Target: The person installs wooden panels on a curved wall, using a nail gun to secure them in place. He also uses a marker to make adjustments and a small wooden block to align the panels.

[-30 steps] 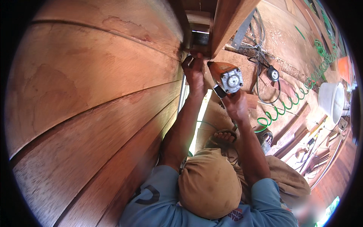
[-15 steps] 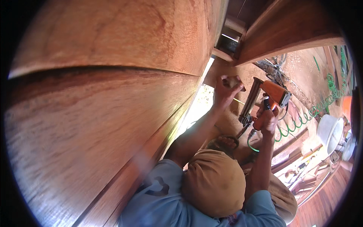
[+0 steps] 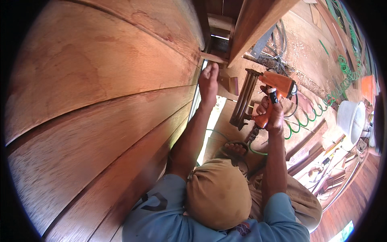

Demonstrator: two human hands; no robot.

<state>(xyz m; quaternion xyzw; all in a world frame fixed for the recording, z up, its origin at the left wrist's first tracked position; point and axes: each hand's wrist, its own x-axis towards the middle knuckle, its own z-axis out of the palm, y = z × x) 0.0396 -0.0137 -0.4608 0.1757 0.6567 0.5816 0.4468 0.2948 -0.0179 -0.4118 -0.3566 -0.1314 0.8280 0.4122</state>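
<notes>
My left hand (image 3: 208,82) is raised beside the gap at the plank wall (image 3: 92,64), fingers curled just below a short wooden strip (image 3: 213,57); what they hold, if anything, is hidden. My right hand (image 3: 272,113) grips an orange nail gun (image 3: 282,82) by its handle, its long dark magazine angled down to the left, with a green coiled hose (image 3: 300,123) running from it. A small wooden block (image 3: 233,85) lies between the left hand and the gun.
A wooden post (image 3: 252,28) rises at the top. Cables (image 3: 278,48), a metal square (image 3: 262,42), a white tub (image 3: 350,119), an orange bucket (image 3: 367,88) and timber offcuts (image 3: 334,181) lie to the right. My sandalled foot (image 3: 236,149) is below.
Half a second ago my left hand held a small piece lower down; it has moved up and left toward the strip. The gun, earlier seen end-on, now shows its side and sits further left.
</notes>
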